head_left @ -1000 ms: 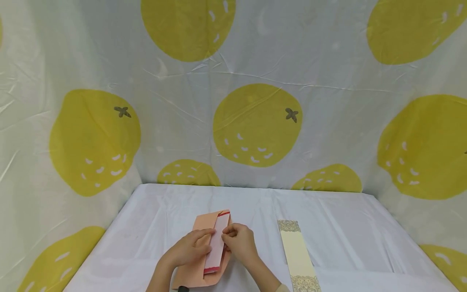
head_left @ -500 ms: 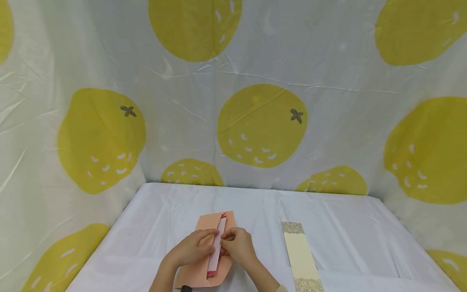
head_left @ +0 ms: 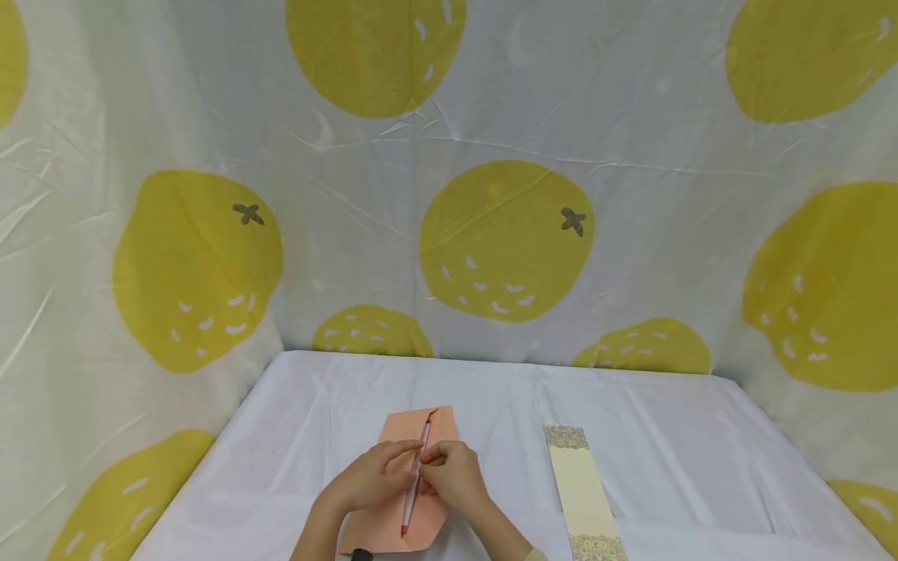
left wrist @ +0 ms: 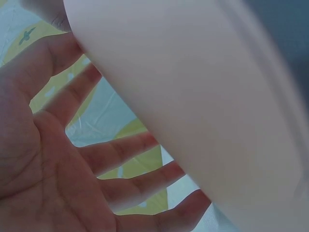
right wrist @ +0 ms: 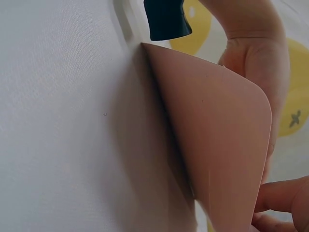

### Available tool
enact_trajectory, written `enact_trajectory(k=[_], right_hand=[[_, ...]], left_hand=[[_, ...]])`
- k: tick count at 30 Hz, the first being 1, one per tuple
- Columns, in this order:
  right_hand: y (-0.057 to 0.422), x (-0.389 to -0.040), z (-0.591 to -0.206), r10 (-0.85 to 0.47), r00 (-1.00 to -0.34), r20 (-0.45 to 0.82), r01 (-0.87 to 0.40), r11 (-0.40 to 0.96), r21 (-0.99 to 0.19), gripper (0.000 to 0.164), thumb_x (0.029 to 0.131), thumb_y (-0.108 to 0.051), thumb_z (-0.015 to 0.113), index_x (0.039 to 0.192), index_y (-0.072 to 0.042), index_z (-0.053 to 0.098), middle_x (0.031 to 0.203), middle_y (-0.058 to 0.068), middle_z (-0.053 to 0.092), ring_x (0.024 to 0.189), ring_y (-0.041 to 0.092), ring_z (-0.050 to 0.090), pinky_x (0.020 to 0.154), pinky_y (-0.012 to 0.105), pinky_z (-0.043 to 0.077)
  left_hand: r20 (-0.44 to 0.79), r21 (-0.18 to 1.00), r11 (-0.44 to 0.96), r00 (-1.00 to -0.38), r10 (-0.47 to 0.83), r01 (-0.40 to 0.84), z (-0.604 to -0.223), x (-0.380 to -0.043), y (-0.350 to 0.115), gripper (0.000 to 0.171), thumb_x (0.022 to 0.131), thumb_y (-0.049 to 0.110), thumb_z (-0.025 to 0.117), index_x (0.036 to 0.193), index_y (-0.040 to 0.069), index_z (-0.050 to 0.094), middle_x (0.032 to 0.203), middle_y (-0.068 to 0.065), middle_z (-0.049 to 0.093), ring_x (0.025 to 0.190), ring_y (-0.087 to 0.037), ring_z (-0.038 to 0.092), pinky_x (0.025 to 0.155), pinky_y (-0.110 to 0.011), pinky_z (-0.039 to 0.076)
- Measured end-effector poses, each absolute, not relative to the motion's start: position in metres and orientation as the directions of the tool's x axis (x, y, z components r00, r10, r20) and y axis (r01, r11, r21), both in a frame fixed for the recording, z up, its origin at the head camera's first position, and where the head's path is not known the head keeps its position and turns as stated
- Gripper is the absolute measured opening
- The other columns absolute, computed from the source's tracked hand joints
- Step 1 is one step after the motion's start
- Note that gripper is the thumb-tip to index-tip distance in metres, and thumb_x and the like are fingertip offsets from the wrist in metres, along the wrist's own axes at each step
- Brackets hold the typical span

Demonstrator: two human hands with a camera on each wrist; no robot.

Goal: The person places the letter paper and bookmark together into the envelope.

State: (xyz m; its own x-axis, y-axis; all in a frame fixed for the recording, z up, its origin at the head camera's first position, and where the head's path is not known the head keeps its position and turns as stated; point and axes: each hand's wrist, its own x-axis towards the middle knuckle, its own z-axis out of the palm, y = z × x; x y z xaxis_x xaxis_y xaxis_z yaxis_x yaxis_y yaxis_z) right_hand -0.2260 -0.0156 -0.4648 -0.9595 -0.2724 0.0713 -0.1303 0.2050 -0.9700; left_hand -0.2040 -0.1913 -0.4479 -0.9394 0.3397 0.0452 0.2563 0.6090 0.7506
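A peach-pink envelope (head_left: 382, 523) lies slanted on the white cloth in the head view, a narrow strip of a pale pink card (head_left: 409, 505) with red ends showing along its opening. My left hand (head_left: 375, 477) grips the envelope from its left side, thumb and index finger at the opening. Its spread fingers (left wrist: 125, 150) reach the edge of a pale sheet in the left wrist view. With bent fingers my right hand (head_left: 454, 475) pinches the card's right edge. In the right wrist view the peach flap (right wrist: 217, 121) stands tilted off the cloth, partly hiding the hands.
To the right lies a long cream card (head_left: 581, 491) with patterned lace-like ends. A dark cylindrical piece (right wrist: 166, 19) shows near the envelope's corner. White curtains printed with yellow fruit (head_left: 507, 241) rise behind the cloth-covered table (head_left: 491, 389).
The card has slid left into the envelope, so its visible strip is much narrower. My right hand has moved left with it, closer to the left hand, which stays on the envelope.
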Motion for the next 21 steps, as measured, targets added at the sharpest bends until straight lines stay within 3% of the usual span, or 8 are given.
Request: enact_trajectory(k=[21], right_hand=[[0.023,-0.219,-0.449,-0.231,-0.972,0.045,-0.086,0.170,-0.982,0.009,0.081,0.008,0.066,0.089,0.010,0.065,0.071,0.010,0.067,0.059,0.019,0.068,0.057,0.029,0.057]], left_hand=[[0.010,0.763,0.606,-0.941,0.339,0.226,-0.448,-0.203,-0.191,0.048,0.092,0.026,0.064,0.138,0.015,0.057,0.137,-0.017,0.052,0.130,-0.042,0.042,0.100,-0.063,0.034]])
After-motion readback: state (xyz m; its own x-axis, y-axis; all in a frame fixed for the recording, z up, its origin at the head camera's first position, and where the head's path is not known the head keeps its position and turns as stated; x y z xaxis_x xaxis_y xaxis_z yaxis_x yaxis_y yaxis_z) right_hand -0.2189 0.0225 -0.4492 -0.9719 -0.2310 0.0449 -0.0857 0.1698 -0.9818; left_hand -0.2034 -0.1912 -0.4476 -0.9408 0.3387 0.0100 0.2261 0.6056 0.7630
